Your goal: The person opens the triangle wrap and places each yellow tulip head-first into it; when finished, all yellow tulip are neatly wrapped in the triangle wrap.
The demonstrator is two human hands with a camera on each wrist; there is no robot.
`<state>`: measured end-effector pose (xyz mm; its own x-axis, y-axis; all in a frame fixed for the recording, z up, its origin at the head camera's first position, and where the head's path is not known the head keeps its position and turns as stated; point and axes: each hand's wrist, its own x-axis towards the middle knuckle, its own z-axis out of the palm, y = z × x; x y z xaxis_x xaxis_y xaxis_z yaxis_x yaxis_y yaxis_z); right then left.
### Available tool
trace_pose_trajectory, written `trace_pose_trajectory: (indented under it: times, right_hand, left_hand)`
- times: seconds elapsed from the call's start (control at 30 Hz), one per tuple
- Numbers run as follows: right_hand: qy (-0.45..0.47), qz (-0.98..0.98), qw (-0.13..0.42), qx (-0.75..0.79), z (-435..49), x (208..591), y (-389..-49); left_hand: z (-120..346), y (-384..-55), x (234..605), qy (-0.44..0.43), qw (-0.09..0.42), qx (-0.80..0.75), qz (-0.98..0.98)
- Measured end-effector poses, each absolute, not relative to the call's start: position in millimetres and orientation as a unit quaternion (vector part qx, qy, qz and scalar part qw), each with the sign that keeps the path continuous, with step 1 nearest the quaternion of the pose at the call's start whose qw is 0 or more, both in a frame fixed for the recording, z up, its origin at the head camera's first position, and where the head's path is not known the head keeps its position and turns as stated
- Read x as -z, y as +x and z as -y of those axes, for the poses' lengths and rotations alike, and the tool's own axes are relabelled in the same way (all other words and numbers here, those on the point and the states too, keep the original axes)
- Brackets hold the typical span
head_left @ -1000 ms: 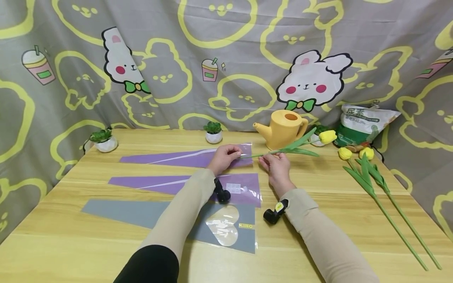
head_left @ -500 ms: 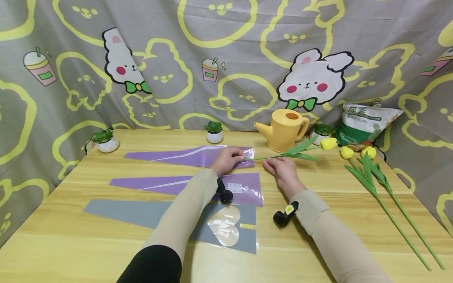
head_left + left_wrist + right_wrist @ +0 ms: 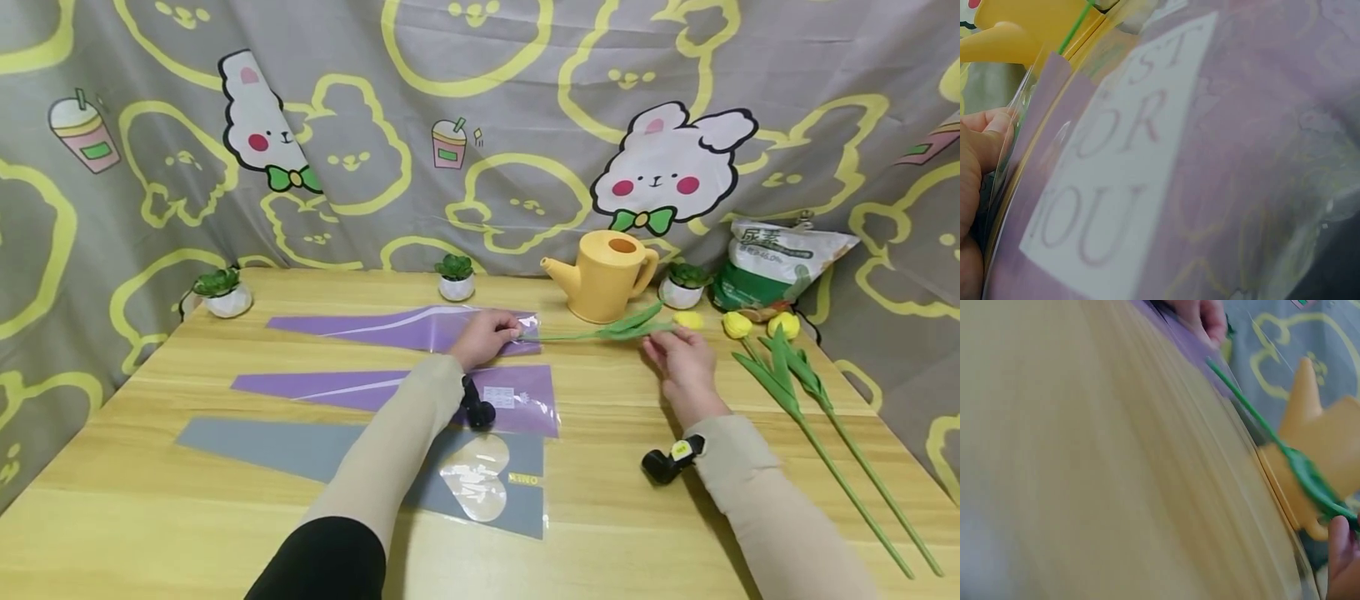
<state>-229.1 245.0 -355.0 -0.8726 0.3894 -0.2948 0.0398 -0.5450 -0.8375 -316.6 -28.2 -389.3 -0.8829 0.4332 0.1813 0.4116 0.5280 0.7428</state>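
Observation:
My left hand (image 3: 487,337) pinches the right end of the farthest purple flower sleeve (image 3: 375,327). White printing reading "FOR YOU" shows on the sleeve (image 3: 1260,125) in the left wrist view. My right hand (image 3: 684,371) holds a yellow artificial tulip (image 3: 628,327) by its leaves, just below the bloom, which the fingers partly overlap. The tulip's green stem (image 3: 1244,403) points left, its end right at the sleeve's mouth by the left fingers. In the right wrist view, the right thumb and fingers (image 3: 1339,544) grip the leafy part.
Nearer lie a second purple sleeve (image 3: 517,412) and a grey one (image 3: 285,450) with a heart window. Two yellow tulips (image 3: 798,408) rest at the right. Along the back stand a yellow watering can (image 3: 600,279), several small potted plants (image 3: 456,287) and a green-white bag (image 3: 772,267).
My right hand has slid right along the tulip, from the stem to near the bloom. The bloom sits slightly lower. The left hand shifted a little right at first, then stayed by the sleeve's end.

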Motion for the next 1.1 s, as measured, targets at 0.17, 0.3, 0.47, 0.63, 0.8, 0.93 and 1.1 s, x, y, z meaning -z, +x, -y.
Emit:
trace_pose_trajectory:
  times: [0.17, 0.3, 0.47, 0.63, 0.8, 0.93, 1.1]
  right_hand:
    - [-0.239, 0.453, 0.139, -0.847, -266, 354, -226]
    - [-0.239, 0.474, 0.168, -0.831, -273, 355, -225]
    - [-0.229, 0.554, 0.207, -0.773, -270, 355, -231]
    - [-0.169, 0.706, 0.184, -0.663, -268, 356, -242]
    - [-0.068, 0.816, 0.112, -0.563, -272, 361, -250]
    - [-0.018, 0.864, 0.052, -0.5, -277, 366, -252]
    - [0.019, 0.909, 0.008, -0.417, -276, 367, -255]
  left_hand:
    - [28, -317, 387, 0.245, 0.013, -0.413, -0.877]
    - [28, -316, 387, 0.244, 0.015, -0.411, -0.878]
    - [28, -316, 388, 0.242, 0.017, -0.407, -0.881]
    - [28, -317, 389, 0.245, 0.011, -0.412, -0.878]
    - [28, -317, 390, 0.245, 0.006, -0.416, -0.876]
    - [27, -317, 390, 0.245, 0.007, -0.415, -0.876]
    - [28, -317, 390, 0.244, 0.0, -0.423, -0.873]
